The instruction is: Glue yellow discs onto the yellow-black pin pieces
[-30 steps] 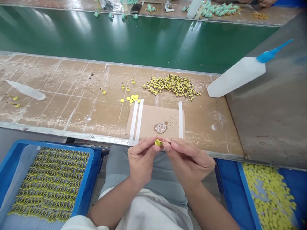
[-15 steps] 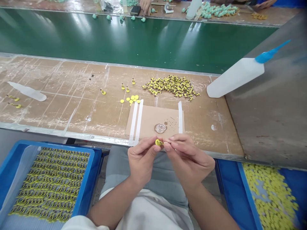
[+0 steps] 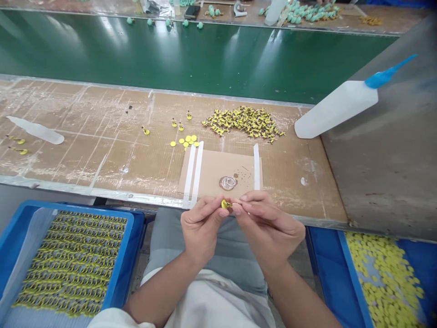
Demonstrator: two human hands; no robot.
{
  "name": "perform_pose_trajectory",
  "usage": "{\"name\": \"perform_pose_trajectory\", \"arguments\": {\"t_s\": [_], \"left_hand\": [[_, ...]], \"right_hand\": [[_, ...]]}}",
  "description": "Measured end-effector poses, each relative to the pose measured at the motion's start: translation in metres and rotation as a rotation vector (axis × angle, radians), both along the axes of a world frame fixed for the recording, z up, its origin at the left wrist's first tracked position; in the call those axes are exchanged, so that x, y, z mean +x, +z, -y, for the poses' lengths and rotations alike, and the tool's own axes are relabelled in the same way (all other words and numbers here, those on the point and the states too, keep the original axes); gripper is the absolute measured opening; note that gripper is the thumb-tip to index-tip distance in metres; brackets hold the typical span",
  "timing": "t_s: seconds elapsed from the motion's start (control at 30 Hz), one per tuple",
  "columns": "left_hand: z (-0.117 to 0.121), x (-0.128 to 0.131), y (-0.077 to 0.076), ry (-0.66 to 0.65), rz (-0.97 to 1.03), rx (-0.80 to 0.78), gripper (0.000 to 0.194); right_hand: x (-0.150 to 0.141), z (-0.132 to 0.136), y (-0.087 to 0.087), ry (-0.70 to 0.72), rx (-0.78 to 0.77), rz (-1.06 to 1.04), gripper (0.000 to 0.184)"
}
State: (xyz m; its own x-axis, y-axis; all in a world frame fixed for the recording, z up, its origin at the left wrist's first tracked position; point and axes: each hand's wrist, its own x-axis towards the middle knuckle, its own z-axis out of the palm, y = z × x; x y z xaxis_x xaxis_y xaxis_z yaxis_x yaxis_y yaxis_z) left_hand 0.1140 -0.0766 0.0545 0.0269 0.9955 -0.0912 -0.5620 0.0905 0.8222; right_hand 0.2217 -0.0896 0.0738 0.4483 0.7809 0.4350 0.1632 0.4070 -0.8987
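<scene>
My left hand (image 3: 202, 224) pinches the round yellow base of a small figurine (image 3: 224, 204) between thumb and fingertips, above the table's front edge. From the right, my right hand (image 3: 268, 223) has its thumb and finger closed at the figurine's other end. Whether it also grips a thin tool is too small to make out. Just beyond my hands, a clear glossy puddle (image 3: 228, 183) lies on a cardboard sheet (image 3: 213, 166) held by white tape strips. Several loose yellow discs (image 3: 188, 139) lie behind it, beside a heap of small yellow and dark figures (image 3: 244, 122).
A white bottle with blue nozzle (image 3: 337, 109) leans against a metal panel (image 3: 385, 150) at right. Figures on discs (image 3: 146, 131) stand leftward. Blue trays flank me: figure rows (image 3: 75, 255) left, yellow discs (image 3: 385, 278) right. A green belt (image 3: 170, 59) runs behind.
My hands stay almost still around the figurine. Across the belt, a person's hand by the dark phone has gone, and the mint-coloured pieces there have shifted slightly left in view.
</scene>
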Motion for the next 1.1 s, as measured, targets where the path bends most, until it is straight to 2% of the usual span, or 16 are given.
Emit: {"name": "perform_pose_trajectory", "arguments": {"t_s": [0.2,0.27,0.37,0.53,1.1], "left_hand": [[-0.002,-0.004,-0.004,0.007,-0.098,0.117,0.024],[-0.003,-0.006,-0.004,0.0,-0.121,0.168,0.026],[-0.004,-0.009,-0.002,-0.003,-0.177,0.255,0.03],[-0.004,-0.011,-0.001,-0.004,-0.225,0.357,0.033],[-0.001,-0.009,-0.005,0.039,-0.219,0.269,0.03]], "right_hand": [[0.0,-0.003,0.007,0.072,-0.082,-0.117,0.025],[0.002,-0.002,0.009,0.089,-0.1,-0.141,0.027],[0.007,0.001,0.013,0.137,-0.126,-0.126,0.033],[0.016,0.002,0.018,0.195,-0.134,-0.062,0.03],[0.007,-0.004,0.016,0.198,-0.182,-0.174,0.025]]}}
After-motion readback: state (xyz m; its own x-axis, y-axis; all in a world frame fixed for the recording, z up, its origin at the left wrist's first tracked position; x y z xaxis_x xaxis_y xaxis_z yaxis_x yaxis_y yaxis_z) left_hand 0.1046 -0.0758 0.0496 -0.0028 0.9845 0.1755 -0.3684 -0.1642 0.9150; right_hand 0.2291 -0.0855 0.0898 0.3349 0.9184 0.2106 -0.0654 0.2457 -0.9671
